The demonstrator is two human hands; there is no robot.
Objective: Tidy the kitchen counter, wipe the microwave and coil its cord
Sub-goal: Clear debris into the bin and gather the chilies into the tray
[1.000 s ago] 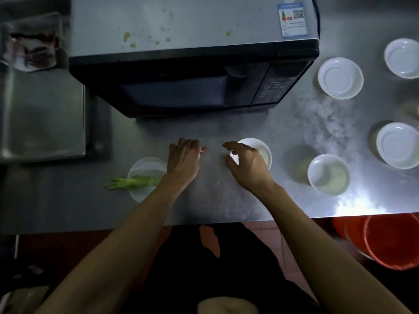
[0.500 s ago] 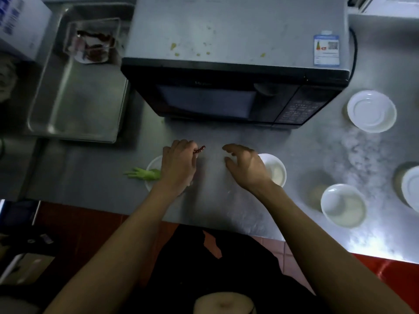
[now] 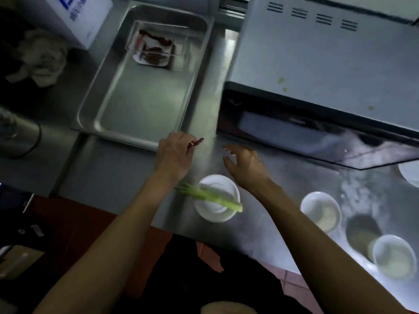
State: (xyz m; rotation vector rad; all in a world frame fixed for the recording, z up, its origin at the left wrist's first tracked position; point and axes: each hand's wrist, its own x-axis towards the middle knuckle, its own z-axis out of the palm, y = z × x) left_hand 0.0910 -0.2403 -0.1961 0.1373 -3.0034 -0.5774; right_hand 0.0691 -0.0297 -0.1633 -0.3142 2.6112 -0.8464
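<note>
Two hands are above the steel counter (image 3: 108, 177). The left hand (image 3: 173, 156) has its fingers curled together and pinches a small dried red chili (image 3: 197, 142), which sticks out past the fingertips toward the microwave. The right hand (image 3: 246, 165) holds nothing; its fingers are spread apart and bent a little, hovering over the bare metal.

Just behind the left wrist stands a white bowl (image 3: 216, 198), and a green vegetable stalk (image 3: 210, 197) lies across its rim. Beyond the fingers of the right hand is the microwave (image 3: 322, 71), with a dark door and a grey top that carries a few small green spots. Its cord I cannot see. Beyond the left fingers sits a steel tray (image 3: 140, 103), and at its far end is a clear container (image 3: 158, 46) with dark red pieces inside.

To the right of the right forearm are two more white bowls, one near (image 3: 320, 210) and one farther (image 3: 393, 257), on a part of the counter that shines with a whitish film. Far to the left of the left hand lie a crumpled pale cloth (image 3: 40, 57) and a white box with blue print (image 3: 74, 17). The room is dim, and the floor below the counter edge looks reddish.
</note>
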